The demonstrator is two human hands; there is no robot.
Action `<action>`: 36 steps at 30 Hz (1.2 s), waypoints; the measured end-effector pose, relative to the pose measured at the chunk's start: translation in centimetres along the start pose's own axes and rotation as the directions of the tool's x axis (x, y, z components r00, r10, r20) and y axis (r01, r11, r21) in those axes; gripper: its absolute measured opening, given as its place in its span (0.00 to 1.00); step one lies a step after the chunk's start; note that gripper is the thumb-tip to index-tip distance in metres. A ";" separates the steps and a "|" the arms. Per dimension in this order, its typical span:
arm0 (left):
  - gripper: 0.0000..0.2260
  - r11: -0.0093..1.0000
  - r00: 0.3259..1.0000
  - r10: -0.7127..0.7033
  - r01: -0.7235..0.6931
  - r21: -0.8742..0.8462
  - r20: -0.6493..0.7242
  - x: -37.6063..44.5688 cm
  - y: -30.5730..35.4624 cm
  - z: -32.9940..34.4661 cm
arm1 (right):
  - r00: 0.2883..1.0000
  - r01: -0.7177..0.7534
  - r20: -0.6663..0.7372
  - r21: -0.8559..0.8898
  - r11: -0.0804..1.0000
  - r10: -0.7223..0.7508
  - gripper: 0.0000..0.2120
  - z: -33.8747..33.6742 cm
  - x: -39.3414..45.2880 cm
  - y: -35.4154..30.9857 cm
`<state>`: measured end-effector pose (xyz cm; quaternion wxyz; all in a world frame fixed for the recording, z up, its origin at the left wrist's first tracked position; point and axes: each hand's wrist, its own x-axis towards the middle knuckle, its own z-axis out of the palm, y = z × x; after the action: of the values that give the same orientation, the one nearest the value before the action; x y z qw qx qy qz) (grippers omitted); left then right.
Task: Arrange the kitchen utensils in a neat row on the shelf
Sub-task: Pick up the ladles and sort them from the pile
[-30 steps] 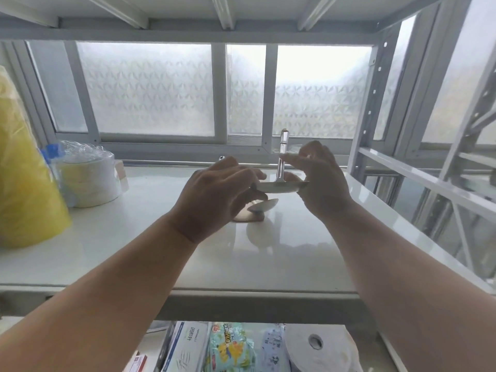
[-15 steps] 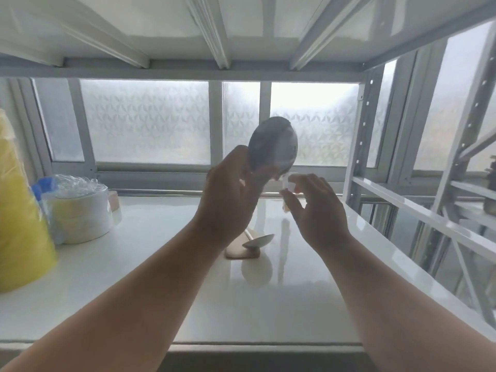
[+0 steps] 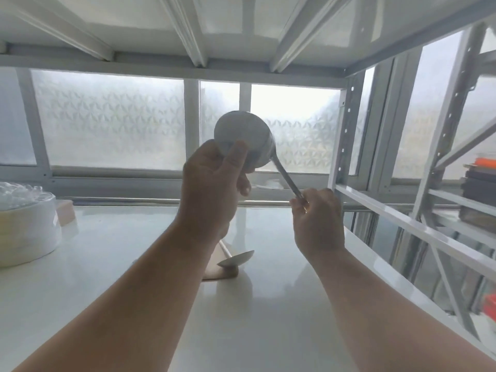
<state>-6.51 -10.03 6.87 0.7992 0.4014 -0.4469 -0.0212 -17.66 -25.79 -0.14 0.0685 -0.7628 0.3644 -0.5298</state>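
Observation:
A metal ladle point(image 3: 249, 135) is held up in the air above the white shelf point(image 3: 134, 264), its round bowl facing me. My left hand point(image 3: 214, 183) grips the bowl from below. My right hand point(image 3: 316, 216) pinches the lower end of the ladle's thin handle, which slants down to the right. On the shelf under my left wrist lie a metal spoon point(image 3: 237, 257) and a wooden utensil point(image 3: 221, 269); the spoon's bowl rests across the wooden piece. Their handles are hidden behind my left arm.
A stack of white disposable bowls in clear wrap point(image 3: 26, 226) stands at the shelf's left end. A frosted window point(image 3: 112, 122) runs behind the shelf. The upper shelf's underside point(image 3: 241, 22) is close overhead. A white upright post point(image 3: 342, 135) and a neighbouring rack point(image 3: 442, 183) bound the right side.
The ladle was lifted off the shelf and turned bowl-up. My right hand has moved from open beside it to gripping the handle's end. The view tilted upward.

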 end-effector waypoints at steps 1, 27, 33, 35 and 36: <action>0.14 1.000 1.000 -0.021 0.021 -0.020 -0.012 0.1 -0.1 -0.4 | 1.000 -0.007 0.019 -0.030 1.000 0.007 0.08 0.1 0.0 0.1; 0.12 0.688 0.765 -0.465 -0.005 0.726 0.446 -3.7 -2.6 -0.8 | 0.835 -0.549 0.537 0.793 0.264 0.122 0.14 -2.9 -1.0 -4.3; 0.11 0.698 0.781 -0.457 0.019 0.716 0.425 -3.8 -2.8 -0.4 | 0.857 -0.488 0.504 0.728 0.482 0.108 0.14 -2.6 -1.2 -3.9; 0.11 0.701 0.804 -0.443 0.036 0.712 0.396 -3.8 -3.1 -0.3 | 0.895 -0.349 0.444 0.621 0.702 0.053 0.15 -2.6 -1.4 -3.8; 0.10 0.723 0.818 -0.423 0.045 0.689 0.390 -3.7 -3.2 -0.3 | 0.887 -0.344 0.459 0.602 0.721 0.040 0.15 -2.6 -1.5 -3.8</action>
<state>-7.48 -10.55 2.03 0.4455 0.6876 -0.5681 -0.0777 -18.33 -21.38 1.70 0.4685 -0.7380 0.2059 -0.4398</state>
